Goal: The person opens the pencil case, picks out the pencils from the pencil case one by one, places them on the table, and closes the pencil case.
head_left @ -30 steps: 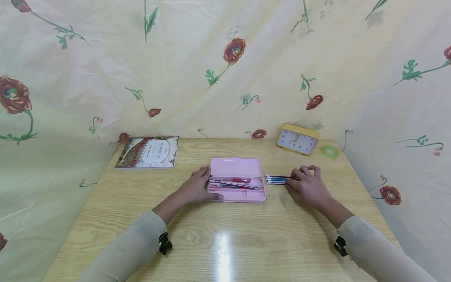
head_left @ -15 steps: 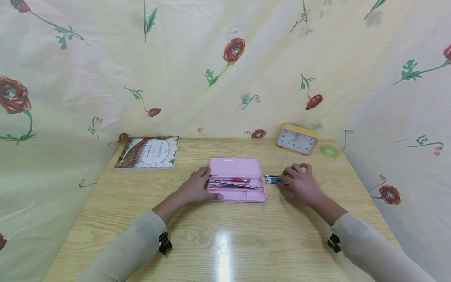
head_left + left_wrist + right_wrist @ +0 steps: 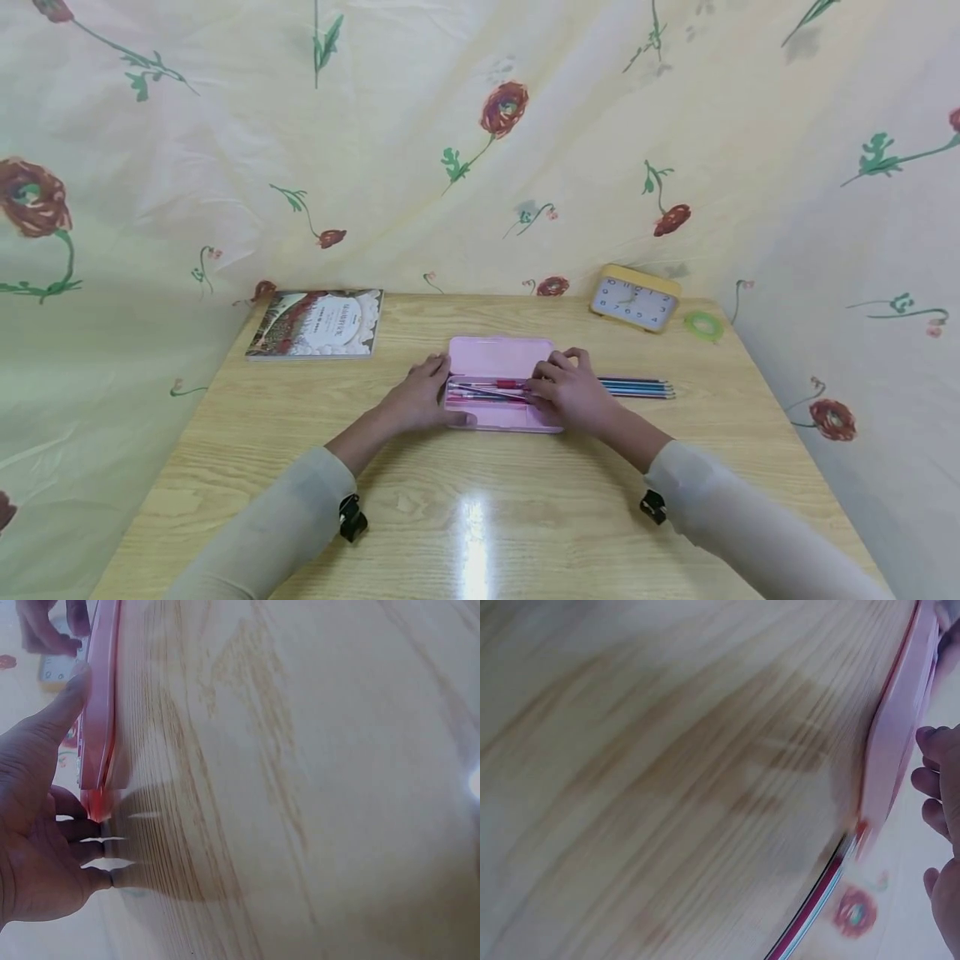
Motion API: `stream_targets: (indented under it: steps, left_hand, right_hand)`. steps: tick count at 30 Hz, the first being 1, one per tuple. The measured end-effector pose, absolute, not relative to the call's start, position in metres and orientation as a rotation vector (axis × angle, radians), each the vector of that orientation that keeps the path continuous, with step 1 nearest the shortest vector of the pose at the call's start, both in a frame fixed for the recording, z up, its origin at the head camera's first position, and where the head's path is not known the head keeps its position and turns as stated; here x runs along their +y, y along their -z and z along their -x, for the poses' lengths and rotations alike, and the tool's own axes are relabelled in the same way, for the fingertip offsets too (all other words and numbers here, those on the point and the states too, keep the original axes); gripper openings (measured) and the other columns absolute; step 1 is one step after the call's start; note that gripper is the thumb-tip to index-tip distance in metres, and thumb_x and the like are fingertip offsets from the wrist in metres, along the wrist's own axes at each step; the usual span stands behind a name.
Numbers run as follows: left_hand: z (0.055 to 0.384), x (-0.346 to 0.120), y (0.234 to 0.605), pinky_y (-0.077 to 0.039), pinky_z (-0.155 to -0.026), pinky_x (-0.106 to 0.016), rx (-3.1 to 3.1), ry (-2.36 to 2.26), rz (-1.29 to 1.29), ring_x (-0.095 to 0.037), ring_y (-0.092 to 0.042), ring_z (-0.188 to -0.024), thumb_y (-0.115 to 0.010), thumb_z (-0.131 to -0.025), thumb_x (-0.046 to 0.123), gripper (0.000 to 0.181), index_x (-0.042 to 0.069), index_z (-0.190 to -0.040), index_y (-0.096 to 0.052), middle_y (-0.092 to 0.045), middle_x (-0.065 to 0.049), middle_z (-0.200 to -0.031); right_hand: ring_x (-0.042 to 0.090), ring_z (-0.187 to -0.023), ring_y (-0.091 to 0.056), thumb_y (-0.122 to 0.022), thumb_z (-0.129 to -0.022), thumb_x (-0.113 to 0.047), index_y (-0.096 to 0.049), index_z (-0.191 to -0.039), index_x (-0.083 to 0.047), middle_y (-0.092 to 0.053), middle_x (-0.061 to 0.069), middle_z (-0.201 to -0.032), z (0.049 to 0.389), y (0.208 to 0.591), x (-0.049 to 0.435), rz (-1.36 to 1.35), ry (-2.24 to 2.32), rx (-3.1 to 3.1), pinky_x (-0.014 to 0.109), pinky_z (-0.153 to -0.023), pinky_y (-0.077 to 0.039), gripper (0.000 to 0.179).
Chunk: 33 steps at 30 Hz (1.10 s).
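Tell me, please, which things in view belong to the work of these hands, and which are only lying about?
Probably part of the job:
open pink case, held by left hand
pens inside, right hand over them
loose pencils beside it

Probably just lying about:
book
yellow clock
green ring, perhaps tape

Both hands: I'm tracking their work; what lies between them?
In the head view, most of the open pink pencil case, writing tools inside, lies between the left hand and right hand.
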<state>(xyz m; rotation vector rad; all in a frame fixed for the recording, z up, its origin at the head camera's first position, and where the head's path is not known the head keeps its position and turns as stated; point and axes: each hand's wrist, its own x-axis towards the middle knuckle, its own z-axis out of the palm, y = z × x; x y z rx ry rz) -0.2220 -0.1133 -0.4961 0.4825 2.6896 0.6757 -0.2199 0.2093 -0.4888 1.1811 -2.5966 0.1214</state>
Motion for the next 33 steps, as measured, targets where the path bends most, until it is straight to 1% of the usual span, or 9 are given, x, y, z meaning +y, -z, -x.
stream_targets:
  steps: [3, 7, 10, 15, 22, 27, 33]
  left_hand:
    - [0.221, -0.113, 0.497, -0.028, -0.133, -0.07, 2.692, -0.677, -0.48, -0.051, -0.014, -0.171, -0.082, -0.083, 0.08, 0.137, 0.006, -0.177, -0.016, -0.013, -0.014, -0.187]
    - [0.221, -0.114, 0.498, -0.027, -0.133, -0.072, 2.696, -0.672, -0.477, -0.051, -0.014, -0.171, -0.081, -0.082, 0.082, 0.138, 0.007, -0.177, -0.016, -0.012, -0.013, -0.187]
    - [0.221, -0.114, 0.499, -0.027, -0.133, -0.072, 2.695, -0.678, -0.474, -0.051, -0.014, -0.171, -0.081, -0.081, 0.083, 0.139, 0.007, -0.177, -0.016, -0.012, -0.013, -0.187]
    - [0.221, -0.114, 0.5, -0.028, -0.133, -0.071, 2.694, -0.683, -0.475, -0.052, -0.016, -0.17, -0.081, -0.081, 0.082, 0.138, 0.007, -0.177, -0.016, -0.012, -0.013, -0.188]
    - [0.22, -0.113, 0.498, -0.028, -0.133, -0.072, 2.698, -0.677, -0.464, -0.052, -0.015, -0.17, -0.082, -0.08, 0.083, 0.14, 0.008, -0.177, -0.016, -0.013, -0.013, -0.187]
    - [0.222, -0.114, 0.499, -0.028, -0.133, -0.072, 2.702, -0.686, -0.469, -0.051, -0.016, -0.17, -0.082, -0.08, 0.083, 0.139, 0.006, -0.177, -0.017, -0.015, -0.014, -0.187]
    - [0.224, -0.114, 0.499, -0.027, -0.134, -0.07, 2.699, -0.693, -0.479, -0.051, -0.015, -0.171, -0.082, -0.081, 0.083, 0.139, 0.007, -0.177, -0.016, -0.014, -0.014, -0.187]
  right_hand:
    - [0.024, -0.107, -0.057, -0.087, -0.098, -0.028, -0.085, -0.121, -0.019, -0.075, 0.0, -0.112, 0.218, 0.488, 0.193, -1.211, -0.079, -2.62, 0.066, -0.106, -0.048, 0.025]
    - [0.024, -0.108, -0.057, -0.085, -0.1, -0.027, -0.086, -0.121, -0.019, -0.075, 0.001, -0.114, 0.217, 0.486, 0.178, -1.22, -0.036, -2.64, 0.065, -0.107, -0.048, 0.022]
    - [0.023, -0.107, -0.059, -0.083, -0.101, -0.026, -0.086, -0.119, -0.019, -0.076, 0.0, -0.113, 0.219, 0.488, 0.172, -1.216, 0.02, -2.618, 0.063, -0.104, -0.049, 0.02]
    - [0.023, -0.103, -0.06, -0.082, -0.102, -0.026, -0.086, -0.113, -0.019, -0.076, 0.0, -0.11, 0.221, 0.493, 0.169, -1.214, 0.086, -2.562, 0.061, -0.099, -0.051, 0.014]
    - [0.022, -0.103, -0.06, -0.081, -0.103, -0.027, -0.086, -0.113, -0.02, -0.076, 0.0, -0.109, 0.222, 0.493, 0.164, -1.192, 0.112, -2.594, 0.06, -0.101, -0.051, 0.013]
    - [0.022, -0.101, -0.059, -0.079, -0.104, -0.029, -0.084, -0.109, -0.019, -0.074, -0.001, -0.106, 0.223, 0.492, 0.161, -1.172, 0.123, -2.594, 0.06, -0.099, -0.051, 0.012]
    - [0.022, -0.097, -0.058, -0.08, -0.104, -0.027, -0.084, -0.106, -0.018, -0.073, -0.001, -0.103, 0.226, 0.492, 0.159, -1.163, 0.079, -2.589, 0.06, -0.1, -0.05, 0.011]
